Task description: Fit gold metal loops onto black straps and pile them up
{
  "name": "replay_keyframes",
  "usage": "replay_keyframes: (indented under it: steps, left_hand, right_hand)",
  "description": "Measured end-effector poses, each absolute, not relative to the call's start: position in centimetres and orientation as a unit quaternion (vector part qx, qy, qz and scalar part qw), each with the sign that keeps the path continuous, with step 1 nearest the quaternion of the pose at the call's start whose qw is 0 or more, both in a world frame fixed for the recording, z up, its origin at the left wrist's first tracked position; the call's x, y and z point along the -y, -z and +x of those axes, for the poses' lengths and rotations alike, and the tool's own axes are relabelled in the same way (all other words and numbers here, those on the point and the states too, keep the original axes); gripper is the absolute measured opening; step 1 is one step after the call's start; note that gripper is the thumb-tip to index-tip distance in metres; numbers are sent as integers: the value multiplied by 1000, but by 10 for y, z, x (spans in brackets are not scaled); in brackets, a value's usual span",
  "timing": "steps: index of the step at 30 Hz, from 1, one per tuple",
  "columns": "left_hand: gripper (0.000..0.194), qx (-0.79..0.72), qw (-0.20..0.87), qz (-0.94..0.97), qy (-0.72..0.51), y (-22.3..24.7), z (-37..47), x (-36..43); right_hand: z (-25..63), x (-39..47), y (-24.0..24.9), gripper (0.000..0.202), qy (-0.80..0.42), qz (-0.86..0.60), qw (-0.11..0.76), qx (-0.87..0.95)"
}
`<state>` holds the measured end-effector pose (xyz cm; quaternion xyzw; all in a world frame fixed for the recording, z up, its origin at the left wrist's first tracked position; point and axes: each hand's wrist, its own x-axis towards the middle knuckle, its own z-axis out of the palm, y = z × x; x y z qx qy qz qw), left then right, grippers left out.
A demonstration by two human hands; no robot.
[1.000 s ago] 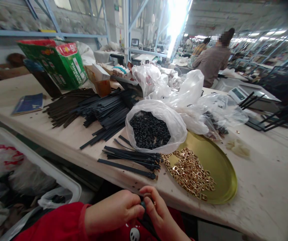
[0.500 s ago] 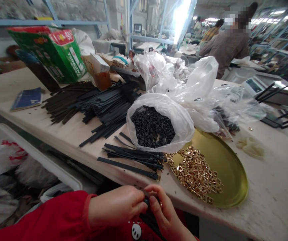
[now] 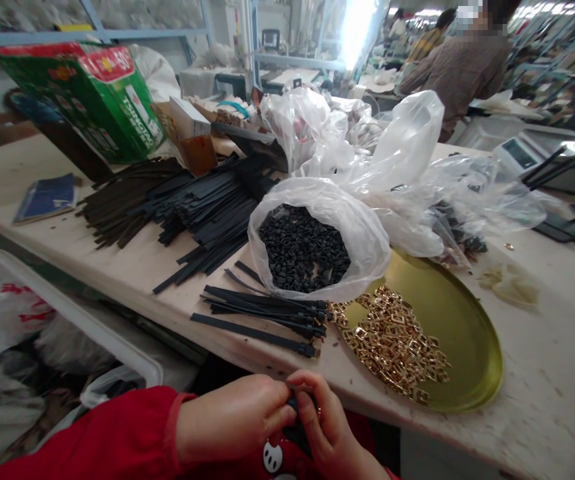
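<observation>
My left hand [image 3: 240, 417] and my right hand [image 3: 325, 420] meet at the table's front edge, fingers pinched round a dark strap [image 3: 295, 433] that is mostly hidden. A bit of gold metal shows by my right fingers. Just beyond lie several black straps [image 3: 255, 335] with small loops at their right ends. Behind them a white plastic bag [image 3: 367, 247] stands open, full of small black loops [image 3: 302, 250]. Gold buckles [image 3: 392, 340] are heaped on the left part of a gold tray [image 3: 477, 347].
Bundles of black strips [image 3: 212, 207] lie at the back left near a blue booklet [image 3: 47, 198] and a green box [image 3: 117, 113]. Clear bags [image 3: 407, 147] fill the back. Left below is a white bin [image 3: 137, 353]. A person [image 3: 452, 67] stands beyond the table.
The view has shifted slightly. Both hands stay together on the strap, with my fingers moved only a little. The person in the background has shifted slightly.
</observation>
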<state>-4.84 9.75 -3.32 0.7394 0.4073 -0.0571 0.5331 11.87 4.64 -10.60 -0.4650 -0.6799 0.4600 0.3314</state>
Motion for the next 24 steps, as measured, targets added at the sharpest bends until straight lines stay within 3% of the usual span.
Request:
replay_keyframes:
  steps: [8,14,24]
  left_hand:
    - [29,-397,582,710,16,36,-56,-83]
    - [35,-409,550,727,24,42,-52,-69]
    - [22,-457,241,856,-8,35,-70,-108]
  right_hand:
    - [117,-34,103,25,-394,-416,347,742]
    - [113,-26,108,22,-414,-417,347,731]
    - [109,-62,106,25,-317,-541,389,675]
